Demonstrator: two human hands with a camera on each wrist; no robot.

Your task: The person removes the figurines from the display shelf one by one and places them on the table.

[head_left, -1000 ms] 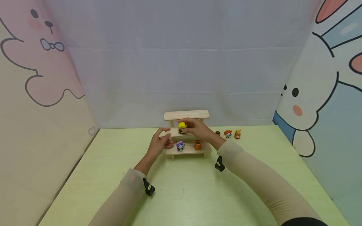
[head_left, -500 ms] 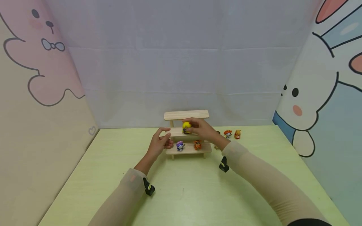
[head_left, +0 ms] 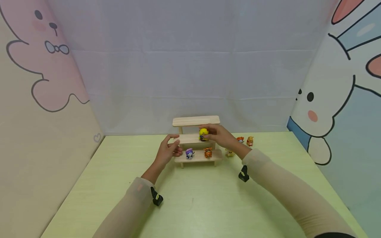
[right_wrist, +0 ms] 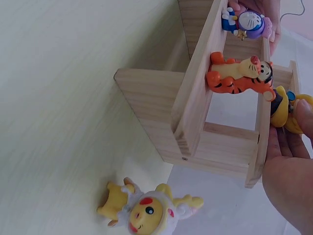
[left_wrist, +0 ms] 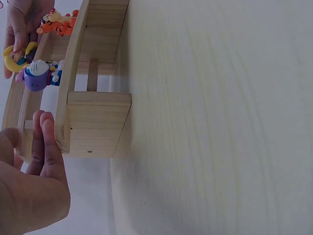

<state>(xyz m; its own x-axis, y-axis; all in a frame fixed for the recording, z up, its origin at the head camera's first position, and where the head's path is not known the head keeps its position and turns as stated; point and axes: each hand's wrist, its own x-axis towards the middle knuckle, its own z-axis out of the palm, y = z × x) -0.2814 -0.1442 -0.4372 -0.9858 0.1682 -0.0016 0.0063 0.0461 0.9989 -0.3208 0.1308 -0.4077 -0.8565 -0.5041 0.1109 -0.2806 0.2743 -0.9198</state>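
Observation:
A three-tier wooden display stand [head_left: 196, 121] stands near the table's back edge. My left hand [head_left: 167, 150] holds its left end, and in the left wrist view two of its fingers [left_wrist: 48, 142] lie against the lower tier's end. My right hand [head_left: 220, 135] pinches a yellow-headed figurine [head_left: 203, 134] between thumb and fingers, at the right part of the middle tier. On the lower tier stand a purple-hatted Doraemon figurine [head_left: 189, 153] at the left and an orange Tigger figurine [head_left: 208, 152] to its right. My right hand partly covers the yellow-headed figurine.
Right of the stand is a Pikachu figurine in a white hood [right_wrist: 149, 210]. Farther right stand a red-topped figurine [head_left: 240, 139], partly hidden by my right arm, and a yellow-orange figurine [head_left: 250, 141]. A pale wall covering rises behind the table [head_left: 190, 198].
My right hand has moved the yellow-headed figurine rightward along the middle tier, from the left part to the right part. The left hand has stayed at the stand's left end.

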